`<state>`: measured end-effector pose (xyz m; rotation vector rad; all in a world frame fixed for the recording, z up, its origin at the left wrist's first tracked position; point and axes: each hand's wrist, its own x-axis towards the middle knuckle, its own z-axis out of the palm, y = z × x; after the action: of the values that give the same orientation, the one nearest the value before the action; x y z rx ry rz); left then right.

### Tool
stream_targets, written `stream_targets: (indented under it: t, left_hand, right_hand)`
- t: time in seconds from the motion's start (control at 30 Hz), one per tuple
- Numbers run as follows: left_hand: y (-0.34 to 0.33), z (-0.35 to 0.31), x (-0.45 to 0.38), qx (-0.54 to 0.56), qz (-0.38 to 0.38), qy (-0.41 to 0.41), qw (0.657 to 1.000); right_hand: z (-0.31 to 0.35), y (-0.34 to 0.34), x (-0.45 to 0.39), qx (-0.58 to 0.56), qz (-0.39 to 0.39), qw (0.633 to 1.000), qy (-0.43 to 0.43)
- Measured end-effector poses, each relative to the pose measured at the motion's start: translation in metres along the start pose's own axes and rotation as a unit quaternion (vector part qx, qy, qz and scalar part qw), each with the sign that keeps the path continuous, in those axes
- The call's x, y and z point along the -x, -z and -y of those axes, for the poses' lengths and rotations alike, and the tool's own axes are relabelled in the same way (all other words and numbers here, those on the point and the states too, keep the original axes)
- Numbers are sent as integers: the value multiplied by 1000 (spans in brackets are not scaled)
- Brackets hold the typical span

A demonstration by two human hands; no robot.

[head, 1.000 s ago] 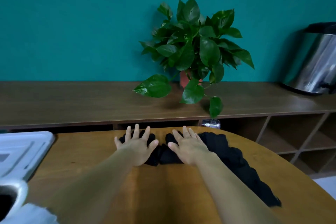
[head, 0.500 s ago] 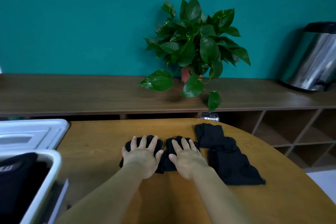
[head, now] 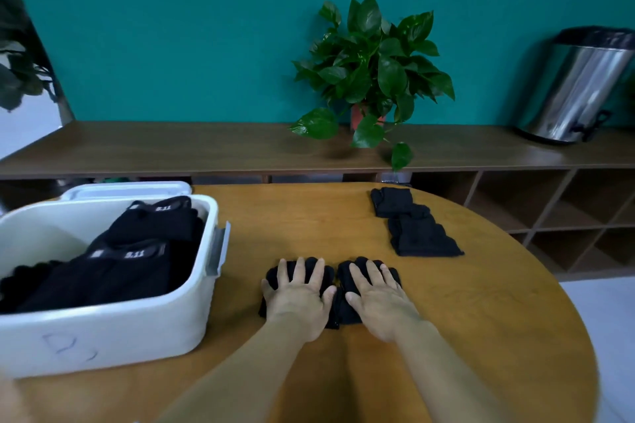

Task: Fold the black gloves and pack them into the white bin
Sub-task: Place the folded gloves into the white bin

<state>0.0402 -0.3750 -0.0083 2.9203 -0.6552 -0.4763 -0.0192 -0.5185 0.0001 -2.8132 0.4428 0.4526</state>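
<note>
Black gloves [head: 338, 299] lie under both flat, open hands: left [head: 298, 300], right [head: 379, 304].

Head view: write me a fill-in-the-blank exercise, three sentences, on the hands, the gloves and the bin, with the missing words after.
1. Both the left hand and the right hand press flat on the pair of black fabric gloves lying on the round ____ table.
2. The white plastic bin stands to the ____ of the hands.
3. The loose pile of black gloves lies on the table nearest the ____ hand.

Missing words: wooden; left; right
</note>
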Motion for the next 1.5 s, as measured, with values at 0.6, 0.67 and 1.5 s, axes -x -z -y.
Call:
stream_targets:
  t: [0.6, 0.67, 1.5]
  left_hand:
    - [-25, 20, 120, 57, 2, -9, 998]
    - [-21, 35, 130, 96, -35, -21, 995]
    - [-23, 87, 132, 374, -99, 30, 922]
  right_hand:
    - [9, -39, 107, -1, -37, 999, 16]
    - [18, -34, 114, -26, -106, 993, 40]
    - [102, -42, 104, -273, -56, 960, 27]
